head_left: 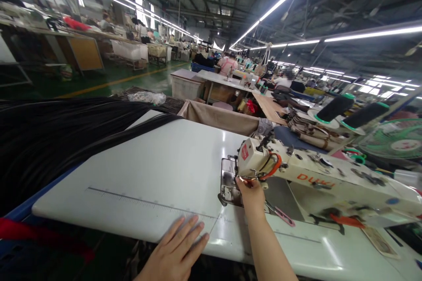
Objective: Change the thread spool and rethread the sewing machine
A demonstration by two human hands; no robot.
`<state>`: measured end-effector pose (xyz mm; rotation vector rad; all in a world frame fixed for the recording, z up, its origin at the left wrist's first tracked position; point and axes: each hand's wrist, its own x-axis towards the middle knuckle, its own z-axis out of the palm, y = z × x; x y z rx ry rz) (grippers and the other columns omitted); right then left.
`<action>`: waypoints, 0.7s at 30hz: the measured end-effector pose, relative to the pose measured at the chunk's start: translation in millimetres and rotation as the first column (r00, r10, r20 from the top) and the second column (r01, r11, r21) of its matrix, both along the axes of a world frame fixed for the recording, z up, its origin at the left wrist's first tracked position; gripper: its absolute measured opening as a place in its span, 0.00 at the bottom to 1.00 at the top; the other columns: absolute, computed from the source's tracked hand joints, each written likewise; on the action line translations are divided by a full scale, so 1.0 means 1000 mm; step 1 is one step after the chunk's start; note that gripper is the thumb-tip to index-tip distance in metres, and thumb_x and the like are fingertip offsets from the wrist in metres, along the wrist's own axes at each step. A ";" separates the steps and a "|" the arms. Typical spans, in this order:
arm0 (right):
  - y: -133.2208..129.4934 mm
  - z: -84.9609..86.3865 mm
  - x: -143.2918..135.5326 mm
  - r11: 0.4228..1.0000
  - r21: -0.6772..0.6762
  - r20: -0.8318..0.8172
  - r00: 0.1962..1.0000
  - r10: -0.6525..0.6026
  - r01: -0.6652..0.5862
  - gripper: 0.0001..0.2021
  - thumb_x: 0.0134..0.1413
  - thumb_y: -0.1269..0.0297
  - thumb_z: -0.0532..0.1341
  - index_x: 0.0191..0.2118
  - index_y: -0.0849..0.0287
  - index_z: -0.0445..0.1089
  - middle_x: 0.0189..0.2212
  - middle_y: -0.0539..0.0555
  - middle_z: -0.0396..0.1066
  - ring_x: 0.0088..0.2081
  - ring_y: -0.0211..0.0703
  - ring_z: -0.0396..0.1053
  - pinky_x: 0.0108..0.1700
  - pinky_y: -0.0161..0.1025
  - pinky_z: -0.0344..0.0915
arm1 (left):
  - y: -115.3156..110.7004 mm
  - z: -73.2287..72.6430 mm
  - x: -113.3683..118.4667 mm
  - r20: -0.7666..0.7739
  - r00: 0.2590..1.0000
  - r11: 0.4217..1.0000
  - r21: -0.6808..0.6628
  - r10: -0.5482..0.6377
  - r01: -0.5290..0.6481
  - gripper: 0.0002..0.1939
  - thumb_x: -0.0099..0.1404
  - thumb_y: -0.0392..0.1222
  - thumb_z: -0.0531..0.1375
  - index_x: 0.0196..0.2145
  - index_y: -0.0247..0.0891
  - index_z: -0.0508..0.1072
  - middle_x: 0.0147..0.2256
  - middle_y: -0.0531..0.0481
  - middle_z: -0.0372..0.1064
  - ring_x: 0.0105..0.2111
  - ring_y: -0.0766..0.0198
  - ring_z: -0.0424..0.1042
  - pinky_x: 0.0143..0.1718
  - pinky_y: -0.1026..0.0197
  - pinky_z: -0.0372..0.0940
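Note:
A white sewing machine (pixel 306 175) with an orange tube at its head stands on the right of the white table (pixel 165 162). My right hand (pixel 252 191) is at the needle area under the machine head, above the metal plate (pixel 228 180). Its fingertips are pinched together, and what they hold, if anything, is too small to make out. My left hand (pixel 181 246) lies on the table's front edge with its fingers spread and nothing in it. Pink-handled snips (pixel 284 216) rest on the table just right of my right wrist.
Black fabric (pixel 66 136) is heaped over the table's left side. A brown cloth-lined bin (pixel 217 116) stands behind the table. Black thread cones (pixel 336 107) and a green fan (pixel 395 140) are at the right. People sit farther back.

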<state>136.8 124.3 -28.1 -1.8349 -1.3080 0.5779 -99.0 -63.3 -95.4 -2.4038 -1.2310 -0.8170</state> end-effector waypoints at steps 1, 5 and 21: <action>0.001 0.000 -0.002 1.000 -0.001 0.005 1.000 -0.013 0.013 0.15 0.40 0.47 0.66 0.25 0.54 0.70 0.25 0.58 0.77 0.31 0.53 0.75 0.34 0.42 0.64 | -0.001 -0.001 0.000 0.007 1.000 1.000 0.000 0.007 -0.007 0.33 0.64 0.28 0.52 0.65 0.43 0.67 0.66 0.50 0.63 0.70 0.50 0.54 0.75 0.44 0.41; 0.001 -0.001 -0.005 0.998 -0.001 0.010 0.998 -0.058 0.058 0.14 0.41 0.47 0.66 0.25 0.53 0.71 0.25 0.60 0.78 0.32 0.56 0.75 0.33 0.43 0.64 | -0.002 0.001 0.001 0.045 0.999 1.000 0.022 0.008 -0.009 0.28 0.68 0.34 0.55 0.64 0.42 0.68 0.66 0.50 0.63 0.70 0.50 0.55 0.75 0.44 0.41; -0.047 0.007 0.000 0.967 0.053 -0.333 0.909 0.252 -0.249 0.18 0.37 0.47 0.70 0.23 0.59 0.73 0.36 0.58 0.78 0.23 0.37 0.62 0.23 0.36 0.53 | 0.029 0.068 0.014 0.310 0.950 0.999 0.004 -0.038 0.039 0.25 0.62 0.23 0.51 0.54 0.34 0.74 0.56 0.41 0.71 0.66 0.54 0.60 0.69 0.50 0.61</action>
